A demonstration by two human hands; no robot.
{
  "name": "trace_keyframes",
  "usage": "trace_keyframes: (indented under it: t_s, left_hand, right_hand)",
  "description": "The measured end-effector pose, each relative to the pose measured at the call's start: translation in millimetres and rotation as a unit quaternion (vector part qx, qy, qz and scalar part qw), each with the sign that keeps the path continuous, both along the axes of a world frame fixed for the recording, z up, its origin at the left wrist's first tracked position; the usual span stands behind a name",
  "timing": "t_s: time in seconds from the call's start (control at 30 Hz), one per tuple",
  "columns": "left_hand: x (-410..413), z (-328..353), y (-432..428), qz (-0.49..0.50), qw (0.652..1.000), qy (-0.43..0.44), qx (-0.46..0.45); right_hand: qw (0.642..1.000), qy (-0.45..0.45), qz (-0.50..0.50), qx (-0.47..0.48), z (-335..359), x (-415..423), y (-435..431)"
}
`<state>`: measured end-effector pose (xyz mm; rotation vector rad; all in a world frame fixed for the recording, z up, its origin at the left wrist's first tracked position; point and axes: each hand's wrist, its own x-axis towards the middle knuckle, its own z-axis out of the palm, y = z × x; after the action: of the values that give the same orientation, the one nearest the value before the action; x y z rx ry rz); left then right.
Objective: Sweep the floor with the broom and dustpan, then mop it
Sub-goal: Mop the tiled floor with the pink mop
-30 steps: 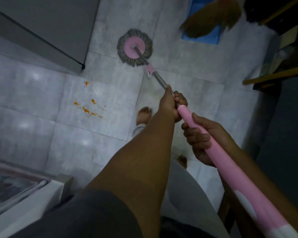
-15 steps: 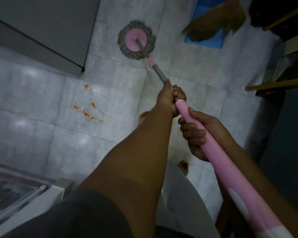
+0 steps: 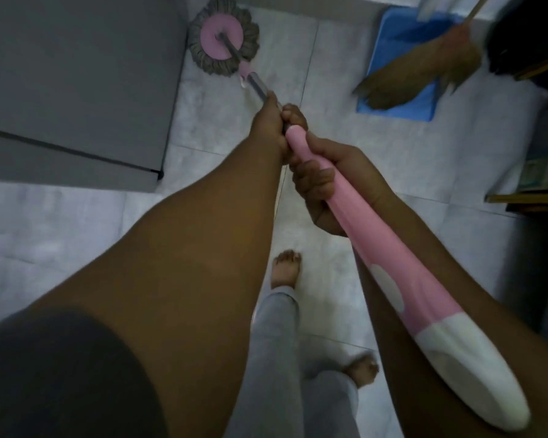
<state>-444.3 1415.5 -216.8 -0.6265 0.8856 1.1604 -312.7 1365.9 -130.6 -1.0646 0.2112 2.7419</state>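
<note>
You've pushed farther forward: your left hand (image 3: 271, 121) curls its fingers (image 3: 293, 116) round the thin metal shaft (image 3: 260, 86), your right hand (image 3: 329, 184) wraps the smooth pink grip (image 3: 380, 251), and the round, fringed mop head (image 3: 223, 45) rests on the tiled floor (image 3: 282, 42) beside the grey cabinet (image 3: 76, 90).

Grey cabinet (image 3: 76, 90) blocks upper left, mop (image 3: 377, 248) with head just beside cabinet's side, tile floor (image 3: 323, 74) open between cabinet and blue dustpan (image 3: 399, 36), broom (image 3: 418, 74) lying across dustpan, dark furniture (image 3: 525, 33) closing right edge, open tiles left below cabinet
</note>
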Motion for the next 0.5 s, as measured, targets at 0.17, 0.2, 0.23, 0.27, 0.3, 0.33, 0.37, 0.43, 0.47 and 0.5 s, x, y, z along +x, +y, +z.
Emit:
trace_keyframes:
  t_s: [0.17, 0.2, 0.23, 0.27, 0.3, 0.33, 0.37, 0.43, 0.47, 0.5]
  left_hand:
    - [5, 1, -6, 0.016, 1.000, -0.004, 0.014]
    - [10, 2, -12, 0.015, 1.000, -0.002, 0.016]
    - [16, 2, -20, 0.011, 1.000, -0.002, 0.017]
    - [23, 3, -29, 0.005, 1.000, -0.003, 0.017]
    - [31, 5, -40, -0.002, 1.000, -0.004, 0.016]
    - [40, 6, -51, -0.008, 1.000, -0.004, 0.013]
    - [51, 7, -65, -0.013, 1.000, -0.002, 0.009]
    - [74, 8, -97, -0.025, 1.000, 0.003, 0.004]
    - [88, 9, -115, -0.035, 0.999, 0.005, 0.002]
    - [103, 11, -135, -0.049, 0.999, 0.007, 0.000]
  right_hand:
    - [1.000, 0.011, -0.012, -0.006, -2, 6, -5]
    - [1.000, 0.006, -0.011, -0.005, -1, 11, -11]
    - [1.000, 0.001, -0.011, -0.004, 1, 17, -19]
    - [1.000, -0.002, -0.013, -0.005, 3, 23, -29]
    - [1.000, -0.003, -0.016, -0.005, 5, 31, -41]
    - [1.000, -0.005, -0.019, -0.005, 8, 39, -54]
    - [1.000, -0.006, -0.023, -0.007, 11, 49, -69]
    - [0.999, -0.007, -0.033, -0.007, 16, 71, -105]
    - [0.999, -0.009, -0.038, -0.007, 18, 84, -124]
    - [0.999, -0.011, -0.044, -0.013, 22, 98, -145]
